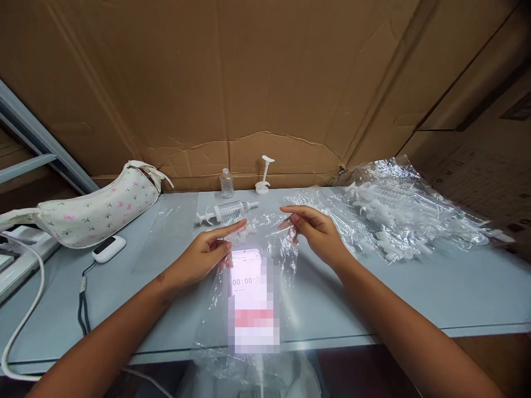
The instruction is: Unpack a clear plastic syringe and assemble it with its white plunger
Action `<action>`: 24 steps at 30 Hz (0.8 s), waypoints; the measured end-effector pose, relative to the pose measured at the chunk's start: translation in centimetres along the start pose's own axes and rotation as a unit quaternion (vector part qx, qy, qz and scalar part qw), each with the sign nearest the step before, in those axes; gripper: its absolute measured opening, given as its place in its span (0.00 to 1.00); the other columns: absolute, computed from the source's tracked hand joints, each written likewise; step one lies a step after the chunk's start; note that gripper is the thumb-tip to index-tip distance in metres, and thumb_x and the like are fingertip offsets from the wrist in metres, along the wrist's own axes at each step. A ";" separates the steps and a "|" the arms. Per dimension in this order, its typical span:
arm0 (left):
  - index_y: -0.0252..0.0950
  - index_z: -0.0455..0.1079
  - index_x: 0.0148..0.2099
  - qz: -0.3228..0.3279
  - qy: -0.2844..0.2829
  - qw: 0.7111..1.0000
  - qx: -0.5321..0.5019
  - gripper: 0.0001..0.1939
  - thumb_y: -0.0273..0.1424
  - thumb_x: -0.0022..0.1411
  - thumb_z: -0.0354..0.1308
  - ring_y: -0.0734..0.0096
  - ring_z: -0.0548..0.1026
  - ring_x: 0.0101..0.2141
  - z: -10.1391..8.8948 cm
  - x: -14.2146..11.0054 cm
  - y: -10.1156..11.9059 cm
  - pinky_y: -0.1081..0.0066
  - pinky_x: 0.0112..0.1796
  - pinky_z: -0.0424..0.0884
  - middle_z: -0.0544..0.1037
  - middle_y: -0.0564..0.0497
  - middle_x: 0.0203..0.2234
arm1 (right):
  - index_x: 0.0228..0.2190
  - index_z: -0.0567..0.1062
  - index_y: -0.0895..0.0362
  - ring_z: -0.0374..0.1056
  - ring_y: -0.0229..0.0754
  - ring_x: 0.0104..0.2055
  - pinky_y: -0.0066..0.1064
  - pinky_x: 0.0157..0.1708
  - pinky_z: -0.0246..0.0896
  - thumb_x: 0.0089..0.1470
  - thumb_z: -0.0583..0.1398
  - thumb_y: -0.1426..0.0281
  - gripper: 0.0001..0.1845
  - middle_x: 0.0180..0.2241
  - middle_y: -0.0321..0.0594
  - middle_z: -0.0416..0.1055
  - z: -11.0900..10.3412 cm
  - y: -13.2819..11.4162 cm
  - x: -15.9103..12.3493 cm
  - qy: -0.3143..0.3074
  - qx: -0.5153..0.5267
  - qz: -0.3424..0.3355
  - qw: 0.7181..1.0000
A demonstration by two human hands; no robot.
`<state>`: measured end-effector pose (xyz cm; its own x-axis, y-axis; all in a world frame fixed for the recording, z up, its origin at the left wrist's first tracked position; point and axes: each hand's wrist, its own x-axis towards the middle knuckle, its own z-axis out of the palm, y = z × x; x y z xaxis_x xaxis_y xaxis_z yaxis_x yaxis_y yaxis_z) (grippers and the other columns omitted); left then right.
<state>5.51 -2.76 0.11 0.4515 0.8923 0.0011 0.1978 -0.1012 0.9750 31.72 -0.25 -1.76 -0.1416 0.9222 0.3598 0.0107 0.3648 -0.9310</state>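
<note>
Holding a clear bag (287,255) over a phone (245,271), the left hand (203,251) and right hand (318,231) pinch the bag's sides, index fingers extended. A syringe (230,210) lies beyond.

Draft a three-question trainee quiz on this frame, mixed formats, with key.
1. Fill in: the floral pouch lies toward the person's ____ side.
2. True or false: the clear ribbed bottle stands upright.
3. Which shows through the clear plastic bag at the left hand and right hand?
a) the pouch
b) the lit phone
c) the ribbed bottle

Key: 1 left; 2 true; 3 b.
</note>
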 end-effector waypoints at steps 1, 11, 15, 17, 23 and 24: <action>0.39 0.62 0.64 0.002 0.005 1.000 0.006 0.25 0.30 0.65 0.51 0.77 0.62 0.22 0.0 -0.1 0.1 0.72 0.27 0.62 0.71 0.55 0.22 | 0.42 0.78 0.53 0.65 0.33 0.20 0.30 0.20 0.64 0.59 0.58 0.62 0.13 0.29 0.37 0.77 0.0 0.1 0.0 0.000 -0.001 -0.001 1.000; 0.39 0.72 0.56 0.033 0.084 0.996 0.003 0.19 0.28 0.63 0.53 0.83 0.64 0.21 0.5 -0.5 0.6 0.74 0.25 0.67 0.77 0.45 0.44 | 0.43 0.77 0.52 0.68 0.35 0.24 0.31 0.26 0.65 0.59 0.58 0.62 0.13 0.30 0.38 0.78 -0.2 0.4 0.0 -0.022 -0.022 0.001 0.999; 0.43 0.70 0.58 0.031 0.077 0.996 0.010 0.21 0.28 0.64 0.52 0.83 0.64 0.22 0.3 -0.9 0.5 0.75 0.23 0.66 0.73 0.44 0.53 | 0.45 0.77 0.52 0.71 0.38 0.30 0.33 0.33 0.67 0.59 0.58 0.60 0.15 0.33 0.40 0.78 -0.4 0.4 -0.1 -0.045 -0.045 0.017 0.998; 0.45 0.64 0.63 0.018 0.051 0.998 0.015 0.26 0.26 0.64 0.51 0.82 0.64 0.22 0.2 -1.0 0.5 0.76 0.23 0.66 0.77 0.46 0.47 | 0.45 0.77 0.51 0.73 0.39 0.32 0.34 0.35 0.68 0.59 0.58 0.60 0.15 0.35 0.40 0.78 -0.4 0.4 -0.1 -0.053 -0.049 0.025 0.997; 0.43 0.49 0.70 -0.011 0.016 1.000 0.008 0.37 0.20 0.60 0.50 0.77 0.64 0.20 0.0 -1.1 0.6 0.76 0.25 0.64 0.68 0.60 0.14 | 0.44 0.78 0.51 0.71 0.38 0.31 0.34 0.34 0.67 0.59 0.58 0.61 0.14 0.33 0.39 0.77 -0.4 0.7 -0.1 -0.049 -0.054 0.019 0.997; 0.43 0.49 0.70 -0.012 0.019 1.000 0.008 0.37 0.20 0.61 0.50 0.77 0.65 0.20 0.0 -1.1 0.5 0.76 0.25 0.64 0.69 0.59 0.16 | 0.44 0.78 0.50 0.70 0.38 0.30 0.33 0.32 0.66 0.59 0.58 0.62 0.14 0.33 0.39 0.77 -0.4 0.8 -0.1 -0.049 -0.058 0.017 0.997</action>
<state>5.14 -3.76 0.61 0.4125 0.9109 -0.0125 0.2211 -0.0868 0.9714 32.13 0.05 -2.53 -0.2344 0.9193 0.3160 0.1309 0.3519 -0.9268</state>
